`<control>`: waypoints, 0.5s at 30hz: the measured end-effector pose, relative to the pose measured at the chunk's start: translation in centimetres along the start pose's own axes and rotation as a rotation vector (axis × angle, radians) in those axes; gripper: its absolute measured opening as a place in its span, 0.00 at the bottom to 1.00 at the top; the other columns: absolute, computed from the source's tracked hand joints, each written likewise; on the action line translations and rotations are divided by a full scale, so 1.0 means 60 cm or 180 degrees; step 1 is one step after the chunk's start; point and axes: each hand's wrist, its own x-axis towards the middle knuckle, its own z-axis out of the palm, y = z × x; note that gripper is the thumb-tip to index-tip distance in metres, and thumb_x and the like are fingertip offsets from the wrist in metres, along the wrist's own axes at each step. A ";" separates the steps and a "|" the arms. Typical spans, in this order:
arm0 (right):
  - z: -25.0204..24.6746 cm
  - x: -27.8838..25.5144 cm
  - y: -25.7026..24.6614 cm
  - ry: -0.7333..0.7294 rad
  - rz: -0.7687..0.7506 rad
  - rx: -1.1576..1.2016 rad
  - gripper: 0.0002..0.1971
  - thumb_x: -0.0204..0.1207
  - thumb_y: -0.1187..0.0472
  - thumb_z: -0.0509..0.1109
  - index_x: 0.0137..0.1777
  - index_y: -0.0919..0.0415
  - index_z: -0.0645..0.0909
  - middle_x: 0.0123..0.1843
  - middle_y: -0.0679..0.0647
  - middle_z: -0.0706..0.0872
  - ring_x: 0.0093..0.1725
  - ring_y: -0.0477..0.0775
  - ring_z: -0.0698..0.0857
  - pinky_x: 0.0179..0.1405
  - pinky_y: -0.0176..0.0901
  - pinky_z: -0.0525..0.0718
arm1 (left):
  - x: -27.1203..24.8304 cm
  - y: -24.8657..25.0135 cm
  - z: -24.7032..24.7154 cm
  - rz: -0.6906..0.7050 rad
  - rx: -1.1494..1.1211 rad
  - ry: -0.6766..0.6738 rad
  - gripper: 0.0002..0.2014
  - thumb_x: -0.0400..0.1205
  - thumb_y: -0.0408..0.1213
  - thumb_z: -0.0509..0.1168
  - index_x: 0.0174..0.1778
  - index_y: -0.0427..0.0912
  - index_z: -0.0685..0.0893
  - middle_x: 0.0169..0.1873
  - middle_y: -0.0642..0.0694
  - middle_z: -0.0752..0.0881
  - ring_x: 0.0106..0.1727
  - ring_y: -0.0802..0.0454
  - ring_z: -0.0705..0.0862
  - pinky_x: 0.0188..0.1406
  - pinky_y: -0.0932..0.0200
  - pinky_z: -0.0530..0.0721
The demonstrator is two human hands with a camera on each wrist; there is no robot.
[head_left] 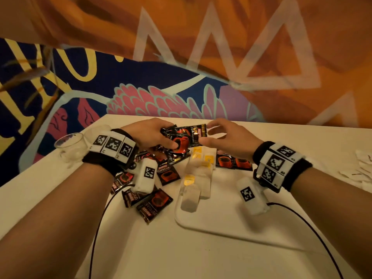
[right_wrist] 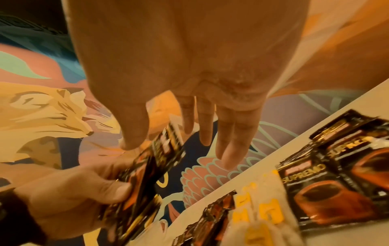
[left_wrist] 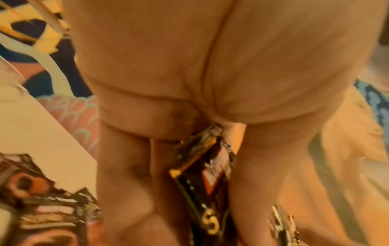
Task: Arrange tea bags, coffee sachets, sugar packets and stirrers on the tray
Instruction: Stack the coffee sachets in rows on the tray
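Main risk, as I read it: the table (head_left: 302, 141) was small and crowded, and both hands worked near its far edge. Anything dropped during the hand-to-hand pass could have slid off the back, out of reach.

Next risk: the tray (head_left: 221, 224) sat below and between the wrists, mostly under the right forearm. Only part of the stock was on it. The tea bags (head_left: 198, 178) lay under the hands, partly overlapping on the tray's far-left part; a dropped sachet landing there would likely have scattered them.

The loose coffee sachets (head_left: 154, 204) lay under and behind the left wrist, off the tray's left rim, some overlapping. The wrist or its cable could have dragged a few toward the near edge.

A clear cup (head_left: 70, 146) stood just left of the left wrist, close to the table's left edge. A backward elbow swing could have tipped it. Nothing visible inside it, though it was hard to tell.

White packets (head_left: 362, 168), probably sugar, lay well right of the right wrist, untouched. Stirrers: couldn't identify any for certain.

Hands:
- Left hand (head_left: 150, 133): fingers and thumb curled round a bunch of held sachets (head_left: 182, 137), raised above the table. Several slick packs in one grip, so one could have slipped out; count not readable.
- Right hand (head_left: 223, 135): fingers spread and relaxed, thumb just beside the top sachet's right end, in the right wrist view apparently at its edge. No closed pinch visible. I judged it about to take one pack; a weak pinch on a corner was the likely failure.
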 end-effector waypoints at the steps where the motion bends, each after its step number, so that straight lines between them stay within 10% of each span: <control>1: 0.005 0.001 -0.006 -0.0030 -0.0058 0.0131 0.26 0.72 0.43 0.73 0.67 0.50 0.74 0.59 0.46 0.84 0.54 0.48 0.87 0.49 0.51 0.90 | 0.000 0.014 0.011 0.0138 0.0021 -0.0060 0.15 0.76 0.32 0.73 0.58 0.44 0.83 0.50 0.42 0.90 0.49 0.44 0.90 0.51 0.43 0.89; 7: -0.010 0.002 -0.011 0.0370 0.0254 0.1769 0.09 0.84 0.59 0.64 0.60 0.59 0.80 0.51 0.60 0.89 0.36 0.55 0.90 0.27 0.41 0.86 | 0.031 0.035 0.069 0.0794 -0.1834 0.0659 0.23 0.73 0.25 0.73 0.62 0.44 0.78 0.57 0.40 0.85 0.52 0.43 0.89 0.44 0.51 0.89; 12: -0.021 -0.003 0.011 0.0557 0.0432 0.2100 0.08 0.86 0.60 0.61 0.55 0.61 0.81 0.52 0.61 0.87 0.40 0.56 0.90 0.21 0.34 0.82 | 0.058 0.020 0.116 0.0686 -0.3923 0.0669 0.09 0.80 0.25 0.60 0.54 0.33 0.81 0.38 0.37 0.86 0.35 0.44 0.88 0.30 0.56 0.87; 15: -0.027 -0.004 0.025 0.0779 0.0447 0.2167 0.06 0.83 0.64 0.64 0.45 0.60 0.80 0.46 0.59 0.85 0.36 0.54 0.88 0.23 0.35 0.83 | 0.070 0.004 0.128 0.0596 -0.4608 0.0596 0.14 0.80 0.25 0.55 0.60 0.32 0.78 0.46 0.33 0.87 0.47 0.38 0.88 0.39 0.45 0.90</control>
